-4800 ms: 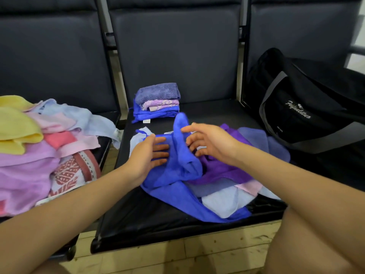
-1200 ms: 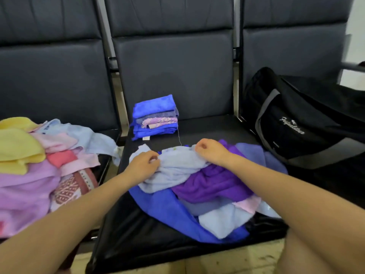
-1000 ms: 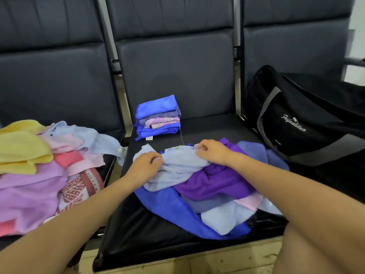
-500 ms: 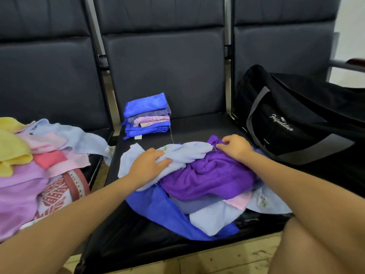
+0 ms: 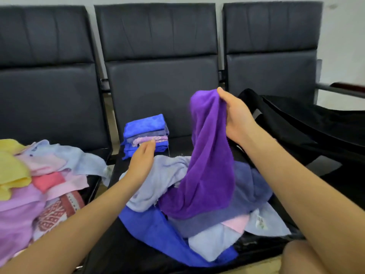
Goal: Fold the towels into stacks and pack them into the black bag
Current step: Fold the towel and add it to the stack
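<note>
My right hand [image 5: 236,117] pinches the top edge of a purple towel [image 5: 207,165] and holds it up above the middle seat; its lower end still lies on the loose pile. My left hand [image 5: 143,161] hovers flat, fingers straight, over a pale blue towel [image 5: 166,178] in that pile. Beneath lie a bright blue towel [image 5: 158,232] and a slate blue towel [image 5: 250,186]. A folded stack of towels [image 5: 146,133], bright blue on top, stands at the back of the seat. The black bag [image 5: 308,131] sits on the right seat.
A heap of unfolded towels [image 5: 29,186], yellow, pink, lilac and patterned red, covers the left seat. Three black chair backs [image 5: 162,80] rise behind. A metal armrest [image 5: 341,89] sticks out at the far right. My bare knee [image 5: 308,256] is at the bottom right.
My right hand has lifted the purple towel up off the pile. My left hand has let go of the pale blue towel and opened above it. The view has tilted upward.
</note>
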### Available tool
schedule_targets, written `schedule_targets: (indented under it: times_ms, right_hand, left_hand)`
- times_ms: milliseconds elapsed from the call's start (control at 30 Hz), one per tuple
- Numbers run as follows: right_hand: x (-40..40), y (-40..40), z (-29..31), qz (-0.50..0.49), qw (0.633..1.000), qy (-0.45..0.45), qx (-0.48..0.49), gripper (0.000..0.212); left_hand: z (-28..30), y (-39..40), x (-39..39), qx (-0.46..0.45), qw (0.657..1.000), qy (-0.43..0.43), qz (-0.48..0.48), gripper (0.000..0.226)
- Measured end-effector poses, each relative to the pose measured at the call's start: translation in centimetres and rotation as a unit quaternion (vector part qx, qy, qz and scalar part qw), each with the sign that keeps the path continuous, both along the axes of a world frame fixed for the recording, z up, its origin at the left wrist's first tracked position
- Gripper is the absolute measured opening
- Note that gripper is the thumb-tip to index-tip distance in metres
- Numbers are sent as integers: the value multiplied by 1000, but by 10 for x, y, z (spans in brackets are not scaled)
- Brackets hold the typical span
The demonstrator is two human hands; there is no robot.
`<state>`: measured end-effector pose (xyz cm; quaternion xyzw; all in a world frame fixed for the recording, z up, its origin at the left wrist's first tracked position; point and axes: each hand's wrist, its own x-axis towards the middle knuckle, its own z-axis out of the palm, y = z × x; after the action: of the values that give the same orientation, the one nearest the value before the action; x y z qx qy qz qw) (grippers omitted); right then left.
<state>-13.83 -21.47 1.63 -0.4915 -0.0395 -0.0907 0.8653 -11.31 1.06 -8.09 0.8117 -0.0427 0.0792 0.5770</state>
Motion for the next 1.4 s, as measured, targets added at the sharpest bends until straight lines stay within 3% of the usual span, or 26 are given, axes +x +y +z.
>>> schedule_targets:
  times_ms: [67, 133, 233, 300, 400, 600, 733, 867, 967, 1033, 1133, 1200, 1300, 1400]
  right_hand:
    - [-9, 15, -1, 21, 996, -32, -75, 24]
    - [-18, 28, -7, 2, 981, -80, -177, 13]
    - [-27, 39, -20, -40, 930, -106, -351, 21]
    - [-28, 40, -26, -56, 912, -107, -391, 23]
    - [-23, 36, -30, -102, 920, -90, -368, 24]
    - [-14, 20, -40, -116, 950, -14, -290, 24]
    - [-11, 9, -41, -132, 965, 30, -224, 28]
    - [-9, -5, -39, -159, 972, 76, -156, 23]
    - [-13, -16, -34, -188, 974, 103, -67, 16]
    - [-16, -26, -28, -209, 972, 103, -2, 18]
    - [-21, -35, -14, -243, 965, 85, 44, 19]
    - [-21, -33, -2, -238, 969, 60, 42, 22]
    - [-22, -17, 22, -201, 979, 25, 32, 25]
    - [-30, -1, 54, -161, 986, 4, 36, 12]
  left_hand:
    - [25, -14, -19, -125, 991, -13, -46, 25]
    - [36, -27, -33, -171, 981, -5, -96, 32]
    - [28, -39, -50, -222, 958, 77, -164, 34]
    - [21, -40, -58, -217, 949, 123, -191, 34]
    - [14, -39, -58, -130, 973, 43, -186, 29]
    - [-7, -26, -48, 3, 982, -29, -189, 37]
    - [-17, -21, -44, 26, 980, -3, -195, 68]
    - [-25, -16, -44, 143, 958, 16, -248, 41]
    - [-33, -3, -40, 171, 940, 40, -293, 56]
    - [-25, 4, -40, 139, 954, 22, -266, 65]
    - [5, 3, -40, 36, 980, -32, -194, 39]
    - [34, -2, -36, -82, 987, -36, -134, 32]
    - [91, -18, -39, -305, 949, -6, -81, 23]
    - [148, -25, -51, -403, 909, 1, -103, 38]
